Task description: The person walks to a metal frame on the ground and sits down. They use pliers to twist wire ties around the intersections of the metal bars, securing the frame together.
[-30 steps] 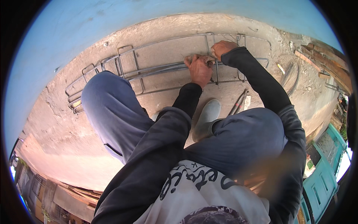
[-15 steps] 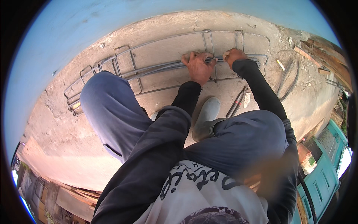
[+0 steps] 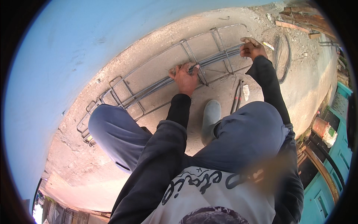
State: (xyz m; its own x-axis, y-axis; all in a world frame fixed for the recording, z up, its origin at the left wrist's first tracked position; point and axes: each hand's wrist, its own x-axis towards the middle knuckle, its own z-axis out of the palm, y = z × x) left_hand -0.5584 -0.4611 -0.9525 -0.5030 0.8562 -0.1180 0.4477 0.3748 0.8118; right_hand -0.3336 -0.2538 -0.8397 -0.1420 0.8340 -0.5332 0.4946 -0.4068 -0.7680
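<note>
A rebar cage [image 3: 164, 52] of thin steel rods with bent rectangular stirrups [image 3: 223, 46] lies on the concrete floor ahead of me, slanting up to the right. Through its middle runs a bundle of straight steel rods [image 3: 154, 87]. My left hand [image 3: 184, 79] is closed over the bundle beside a stirrup, thumb on the near side. Farther right, my right hand [image 3: 254, 48] bends its fingers around the right end of the rods, the index finger raised a little apart. The exact contact there is small and partly hidden.
Long-handled pincers [image 3: 237, 96] with reddish handles lie near my right knee, beside a whitish scrap [image 3: 246, 92]. A loop of wire [image 3: 289, 61] is at the right, with wooden planks [image 3: 292, 26] beyond. A blue wall [image 3: 74, 63] borders the far left. My grey boot [image 3: 211, 114] stands near the cage.
My right hand has moved right along the rods to their end, its fingers loosening. My left hand stays on the bundle. The view has turned, so the cage now slants more.
</note>
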